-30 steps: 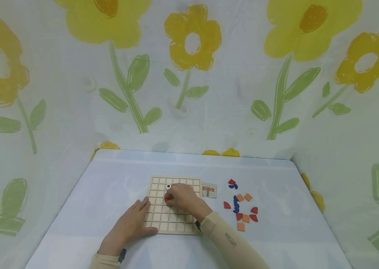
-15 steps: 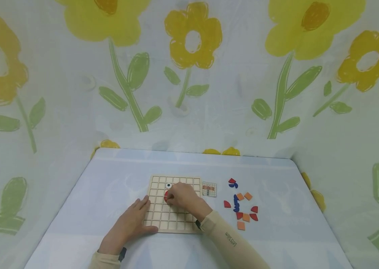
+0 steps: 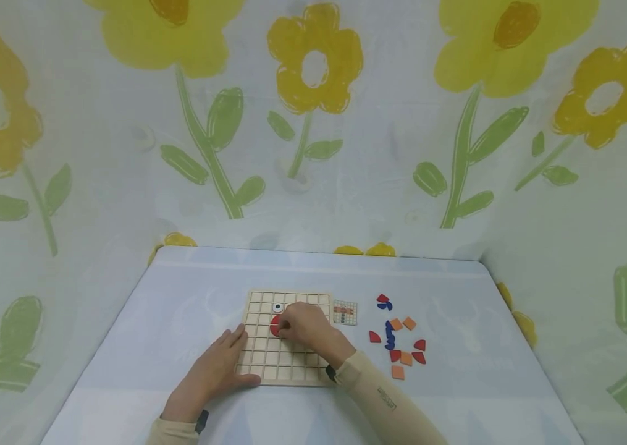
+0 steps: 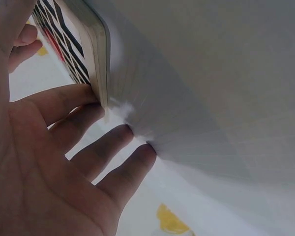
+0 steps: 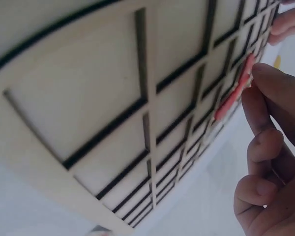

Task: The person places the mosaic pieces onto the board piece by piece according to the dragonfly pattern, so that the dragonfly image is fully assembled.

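A wooden grid board [image 3: 257, 357] lies on the table, divided into square cells. My left hand [image 3: 214, 366] rests along its left edge with fingers extended; in the left wrist view fingertips [image 4: 96, 109] touch the board's rim. Red rounded pieces [image 3: 275, 326] sit in the grid, left of my right hand [image 3: 307, 327], which hides the cells beneath it. The right wrist view has the thumb and forefinger of this hand [image 5: 273, 147] pinching at the edge of a red piece [image 5: 233, 93]. Above them on the board is a white tile with a black dot [image 3: 277, 307].
A small pattern card [image 3: 345, 313] lies right of the board. Further right are scattered orange square tiles [image 3: 406, 358], red quarter-round pieces [image 3: 419, 358] and blue curved pieces [image 3: 390, 337]. Flower-printed cloth walls [image 3: 380, 154] surround the table [image 3: 485, 371].
My right fingers have shifted slightly at the red pieces, and more of the red rounded shape shows beside them. The left hand stays put. The head view has tilted a little.
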Motion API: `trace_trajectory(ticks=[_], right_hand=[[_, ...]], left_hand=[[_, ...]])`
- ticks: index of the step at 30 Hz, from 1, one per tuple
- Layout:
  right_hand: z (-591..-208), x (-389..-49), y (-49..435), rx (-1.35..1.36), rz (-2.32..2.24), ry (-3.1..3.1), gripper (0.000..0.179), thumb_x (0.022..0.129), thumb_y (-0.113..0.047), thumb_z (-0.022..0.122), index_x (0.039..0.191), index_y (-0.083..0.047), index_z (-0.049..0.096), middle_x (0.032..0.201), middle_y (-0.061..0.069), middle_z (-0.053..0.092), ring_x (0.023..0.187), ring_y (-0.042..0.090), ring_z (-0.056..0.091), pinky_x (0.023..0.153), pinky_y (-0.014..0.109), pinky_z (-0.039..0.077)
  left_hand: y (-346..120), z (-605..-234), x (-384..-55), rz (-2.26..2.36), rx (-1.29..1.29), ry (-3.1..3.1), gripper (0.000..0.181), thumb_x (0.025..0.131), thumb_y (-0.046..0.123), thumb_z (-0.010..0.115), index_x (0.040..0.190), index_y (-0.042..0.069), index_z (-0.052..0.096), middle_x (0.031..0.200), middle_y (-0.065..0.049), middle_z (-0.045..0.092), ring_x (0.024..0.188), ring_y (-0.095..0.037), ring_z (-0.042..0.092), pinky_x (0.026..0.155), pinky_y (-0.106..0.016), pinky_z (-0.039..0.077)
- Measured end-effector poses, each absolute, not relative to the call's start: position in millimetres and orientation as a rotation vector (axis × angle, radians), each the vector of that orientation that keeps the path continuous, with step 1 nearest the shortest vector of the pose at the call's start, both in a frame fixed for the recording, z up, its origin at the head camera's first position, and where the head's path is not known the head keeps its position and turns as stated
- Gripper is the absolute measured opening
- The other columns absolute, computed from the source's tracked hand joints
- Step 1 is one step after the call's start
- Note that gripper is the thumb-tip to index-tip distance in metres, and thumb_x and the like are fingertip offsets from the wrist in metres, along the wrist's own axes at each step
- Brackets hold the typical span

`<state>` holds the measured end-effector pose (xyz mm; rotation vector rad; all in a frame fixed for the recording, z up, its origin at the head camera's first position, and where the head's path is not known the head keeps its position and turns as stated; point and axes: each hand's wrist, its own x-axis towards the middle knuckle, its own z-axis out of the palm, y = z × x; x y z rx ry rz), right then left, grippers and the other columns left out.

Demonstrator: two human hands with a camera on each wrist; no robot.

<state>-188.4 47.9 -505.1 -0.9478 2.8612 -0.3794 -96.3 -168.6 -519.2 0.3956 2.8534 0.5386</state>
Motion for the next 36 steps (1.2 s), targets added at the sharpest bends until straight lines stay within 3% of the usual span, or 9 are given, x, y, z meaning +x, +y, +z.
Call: trace_trajectory(ticks=[7,13,16,25,30,36], right_hand=[[-491,-178,66,-0.984,-0.53,2.949,0.013,0.09,-0.026,0.079,0.102,-0.022,0.081,0.094,-0.01,0.071,0.074,0.001,0.057,0.057,0.014,0.047],[-478,-167,88,-0.868,-0.57,3.022,0.021,0.09,-0.031,0.079,0.11,-0.024,0.079,0.1,-0.012,0.071,0.089,0.008,0.065,0.07,0.02,0.056],[-473,-162,102,-0.815,-0.602,3.066,0.021,0.089,-0.03,0.08,0.109,-0.024,0.079,0.1,-0.011,0.071,0.089,0.009,0.066,0.075,0.022,0.058],[-472,-148,155,-0.629,-0.716,3.165,0.019,0.088,-0.03,0.082,0.106,-0.025,0.08,0.093,-0.015,0.068,0.068,0.004,0.05,0.054,0.016,0.046],[-472,-138,188,-0.482,-0.766,3.2,0.021,0.085,-0.026,0.084,0.105,-0.024,0.08,0.09,-0.016,0.067,0.065,0.005,0.047,0.049,0.02,0.042],[-475,-126,231,-0.224,-0.72,3.174,0.024,0.085,-0.023,0.084,0.108,-0.019,0.079,0.092,-0.008,0.067,0.068,0.01,0.049,0.05,0.022,0.043]], left_hand=[[-169,-521,-96,0.544,0.398,2.865,0.107,0.075,0.06,0.082,0.149,-0.007,0.043,0.159,-0.021,0.036,0.144,-0.047,0.035,0.116,-0.056,0.035],[-168,-522,-97,0.543,0.385,2.861,0.108,0.075,0.06,0.082,0.149,-0.007,0.043,0.16,-0.021,0.035,0.144,-0.047,0.034,0.117,-0.056,0.034],[-167,-522,-97,0.536,0.384,2.864,0.109,0.074,0.061,0.082,0.149,-0.007,0.043,0.16,-0.021,0.035,0.144,-0.047,0.034,0.117,-0.056,0.034],[-167,-521,-97,0.526,0.367,2.859,0.11,0.074,0.061,0.083,0.15,-0.007,0.042,0.16,-0.021,0.034,0.145,-0.047,0.033,0.117,-0.056,0.033],[-166,-521,-97,0.53,0.35,2.861,0.11,0.073,0.061,0.083,0.15,-0.007,0.042,0.16,-0.021,0.034,0.145,-0.046,0.033,0.118,-0.056,0.033],[-166,-523,-96,0.531,0.359,2.867,0.11,0.073,0.061,0.082,0.15,-0.007,0.042,0.16,-0.021,0.034,0.145,-0.046,0.032,0.118,-0.056,0.032]])
